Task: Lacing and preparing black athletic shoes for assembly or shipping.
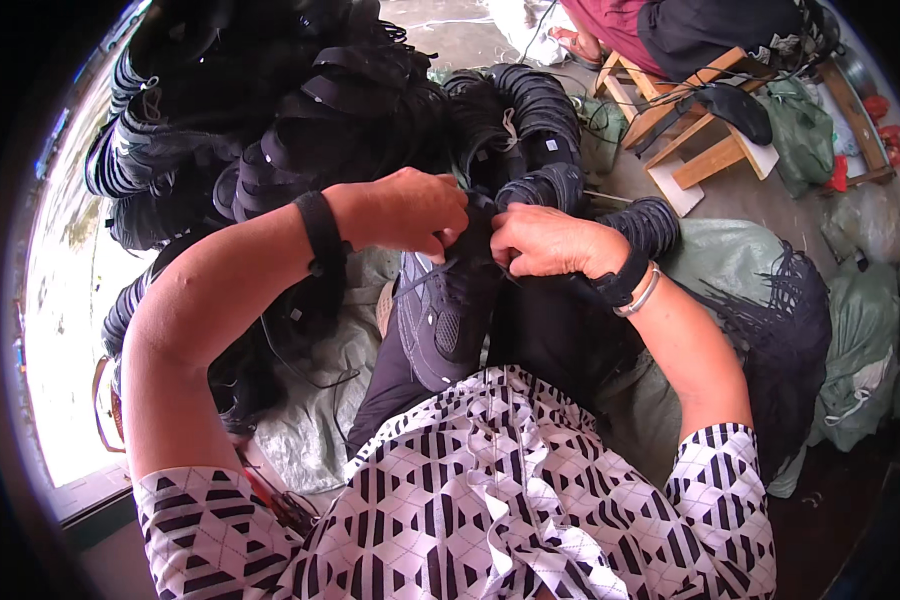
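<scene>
A dark grey and black sneaker rests on my lap, its toe toward my body. My left hand is closed at the upper left of the shoe, pinching a dark shoelace that trails from its fingers. On the other side of the shoe's opening, my right hand is also closed, its fingers curled at the lace end near the tongue. The hands partly cover the shoe's ankle end. Both wrists wear black bands, and a bracelet circles the right one.
Stacked black shoes pile high ahead and to the left. Rows of nested shoes stand just beyond my hands. A bunch of black laces hangs over a green sack at the right. Farther right is a wooden stool, near another person's legs.
</scene>
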Action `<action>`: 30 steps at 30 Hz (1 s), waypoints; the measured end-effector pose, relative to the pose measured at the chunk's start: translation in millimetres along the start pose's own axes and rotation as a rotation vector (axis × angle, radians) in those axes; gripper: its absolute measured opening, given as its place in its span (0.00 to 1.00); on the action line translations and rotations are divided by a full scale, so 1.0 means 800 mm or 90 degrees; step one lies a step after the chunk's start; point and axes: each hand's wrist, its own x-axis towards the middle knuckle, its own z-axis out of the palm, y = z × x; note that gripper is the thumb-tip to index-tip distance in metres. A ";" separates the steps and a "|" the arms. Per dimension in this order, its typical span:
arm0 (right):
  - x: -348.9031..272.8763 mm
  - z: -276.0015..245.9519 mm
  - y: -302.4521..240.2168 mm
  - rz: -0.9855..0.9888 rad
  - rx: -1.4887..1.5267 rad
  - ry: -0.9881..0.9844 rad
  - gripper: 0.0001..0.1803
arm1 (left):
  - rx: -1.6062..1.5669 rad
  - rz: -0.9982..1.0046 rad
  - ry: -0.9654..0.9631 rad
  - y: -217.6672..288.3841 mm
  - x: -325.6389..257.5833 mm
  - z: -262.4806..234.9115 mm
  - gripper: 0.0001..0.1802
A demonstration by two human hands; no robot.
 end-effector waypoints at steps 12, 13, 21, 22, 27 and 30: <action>-0.009 0.046 -0.007 0.150 0.150 0.313 0.05 | -0.125 -0.161 0.304 0.037 0.003 0.053 0.13; -0.011 0.034 -0.004 0.149 0.148 0.310 0.05 | -0.127 -0.163 0.306 0.032 0.005 0.051 0.13; -0.039 -0.026 0.005 0.029 0.929 0.446 0.07 | -0.106 -0.111 0.143 0.024 0.020 0.036 0.08; -0.036 -0.019 -0.001 0.171 0.710 0.452 0.08 | -0.118 -0.137 0.085 0.025 0.023 0.033 0.09; -0.030 0.016 -0.011 0.336 0.226 0.198 0.10 | -0.119 -0.183 0.067 0.028 0.030 0.040 0.11; -0.030 0.004 -0.018 0.309 0.416 0.101 0.09 | -0.158 -0.196 0.052 0.031 0.027 0.033 0.12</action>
